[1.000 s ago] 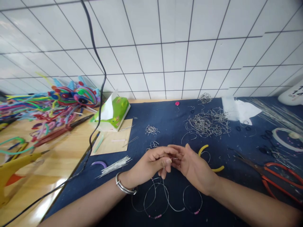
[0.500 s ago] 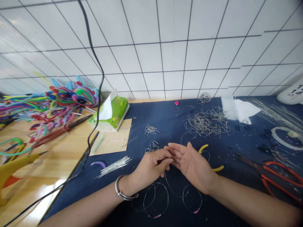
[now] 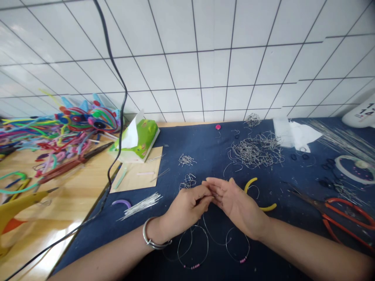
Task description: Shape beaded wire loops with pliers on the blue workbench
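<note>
My left hand (image 3: 189, 208), with a silver bangle (image 3: 150, 235) on its wrist, pinches a thin wire (image 3: 208, 231) between thumb and forefinger. The wire curves down toward the cloth, and its pinched end is too small to make out clearly. My right hand (image 3: 241, 205) is half turned up, fingers stretched out and touching the left fingertips. Tiny beads seem to lie on its fingers. Below the hands lie a wire loop with pink beads (image 3: 195, 267) and a smaller loop with pink beads (image 3: 243, 259). Yellow-handled pliers (image 3: 268, 207) are partly hidden behind my right hand.
Orange-handled scissors (image 3: 348, 218) lie at right. Behind are a tangled wire pile (image 3: 254, 151) and small hooks (image 3: 186, 160). At left are straight wires (image 3: 142, 207), a green tissue pack (image 3: 143, 136), a black cable (image 3: 109, 171) and a yellow glue gun (image 3: 17, 210).
My right hand has tilted slightly inward, its fingers bending a little more over the left fingertips. The left hand keeps its pinch, almost unmoved.
</note>
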Demonstrator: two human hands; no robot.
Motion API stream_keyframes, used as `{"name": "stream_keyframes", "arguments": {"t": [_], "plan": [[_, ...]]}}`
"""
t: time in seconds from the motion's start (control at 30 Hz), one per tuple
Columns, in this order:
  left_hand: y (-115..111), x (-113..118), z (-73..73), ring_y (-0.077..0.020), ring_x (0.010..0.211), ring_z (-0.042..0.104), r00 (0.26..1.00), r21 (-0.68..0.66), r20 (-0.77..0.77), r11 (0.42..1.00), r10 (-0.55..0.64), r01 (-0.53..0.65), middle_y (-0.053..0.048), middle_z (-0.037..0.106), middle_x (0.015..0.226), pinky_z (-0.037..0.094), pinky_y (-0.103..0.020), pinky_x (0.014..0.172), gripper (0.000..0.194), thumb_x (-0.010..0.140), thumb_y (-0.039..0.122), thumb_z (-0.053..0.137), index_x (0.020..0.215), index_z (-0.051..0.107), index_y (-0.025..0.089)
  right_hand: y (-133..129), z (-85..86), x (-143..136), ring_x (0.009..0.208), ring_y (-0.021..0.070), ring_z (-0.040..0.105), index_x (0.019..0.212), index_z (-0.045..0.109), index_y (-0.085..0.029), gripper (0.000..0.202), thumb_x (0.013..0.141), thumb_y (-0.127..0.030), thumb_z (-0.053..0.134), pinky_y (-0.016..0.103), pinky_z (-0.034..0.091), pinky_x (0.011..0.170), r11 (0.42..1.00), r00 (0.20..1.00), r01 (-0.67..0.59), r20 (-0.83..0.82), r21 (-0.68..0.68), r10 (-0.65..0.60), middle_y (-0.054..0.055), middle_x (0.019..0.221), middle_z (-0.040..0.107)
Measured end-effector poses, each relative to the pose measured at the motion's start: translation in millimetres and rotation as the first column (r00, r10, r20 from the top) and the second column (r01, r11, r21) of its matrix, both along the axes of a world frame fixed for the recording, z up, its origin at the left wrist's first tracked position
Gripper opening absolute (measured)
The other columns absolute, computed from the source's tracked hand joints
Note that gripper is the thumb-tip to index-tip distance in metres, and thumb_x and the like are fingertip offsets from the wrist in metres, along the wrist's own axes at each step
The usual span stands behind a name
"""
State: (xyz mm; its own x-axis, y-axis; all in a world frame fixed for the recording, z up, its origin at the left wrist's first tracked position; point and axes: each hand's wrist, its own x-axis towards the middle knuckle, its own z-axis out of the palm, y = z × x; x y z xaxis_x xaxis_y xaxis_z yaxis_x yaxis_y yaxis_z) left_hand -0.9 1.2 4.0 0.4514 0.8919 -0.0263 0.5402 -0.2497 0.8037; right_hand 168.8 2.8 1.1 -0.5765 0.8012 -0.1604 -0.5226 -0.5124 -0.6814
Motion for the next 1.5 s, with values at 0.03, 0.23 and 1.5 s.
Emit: {"name": "stream_keyframes", "arguments": {"t": [0.03,0.23,1.5], "plan": [[0.1,0.0,0.0,-0.0043,0.050,0.047,1.000,0.015,-0.009,1.000,-0.001,0.001,0.002,0.054,0.064,0.039,-0.016,0.048,0.016,0.083,0.012,0.042,0.073,0.055,0.015,0.1,-0.4,0.0,0.118,0.0190,0.042,0.118,0.051,-0.018,0.049,0.091,-0.048,0.022,0.039,0.024,0.103,1.000,1.000,-0.001,0.002,-0.004,0.001,0.009,0.124,0.051],[0.5,0.1,0.7,-0.0059,0.053,0.047,0.998,0.067,-0.059,0.998,-0.017,0.021,0.002,0.054,0.064,0.039,-0.018,0.051,0.017,0.082,0.012,0.042,0.071,0.054,0.015,1.0,-0.6,0.1,0.119,0.0185,0.041,0.117,0.051,-0.019,0.048,0.091,-0.048,0.023,0.039,0.023,0.104,1.000,1.000,-0.002,0.005,-0.012,0.002,0.008,0.124,0.051],[-3.5,-0.7,0.1,-0.0080,0.055,0.048,0.991,0.184,-0.135,0.982,-0.016,0.041,0.000,0.055,0.064,0.038,-0.022,0.052,0.016,0.083,0.014,0.040,0.073,0.053,0.015,0.6,2.3,-0.6,0.118,0.0191,0.043,0.114,0.053,-0.018,0.048,0.088,-0.052,0.030,0.039,0.024,0.104,1.000,1.000,0.004,0.011,-0.028,-0.004,0.009,0.121,0.053]]}}
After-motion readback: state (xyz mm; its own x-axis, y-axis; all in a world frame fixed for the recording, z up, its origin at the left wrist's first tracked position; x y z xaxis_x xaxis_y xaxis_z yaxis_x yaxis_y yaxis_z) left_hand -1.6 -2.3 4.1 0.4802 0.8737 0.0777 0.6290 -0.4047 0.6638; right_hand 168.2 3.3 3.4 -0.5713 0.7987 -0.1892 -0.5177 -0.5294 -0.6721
